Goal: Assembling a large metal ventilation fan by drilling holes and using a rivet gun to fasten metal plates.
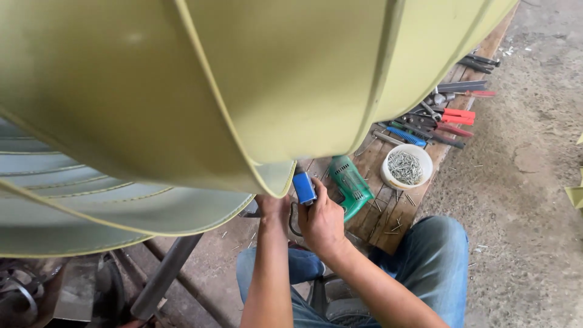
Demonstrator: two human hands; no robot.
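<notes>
Under the lower edge of the yellow-green sheet-metal drum [243,79], my right hand [320,222] grips a blue-handled tool [303,187] while my left hand [272,206] presses up there, grip unclear; work looks mid-seam, with the tub of rivets [405,167] near the drum mostly full.

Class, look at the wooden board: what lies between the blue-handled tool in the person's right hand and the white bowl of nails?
In the head view, a green power drill lies between the blue-handled tool and white bowl.
</notes>
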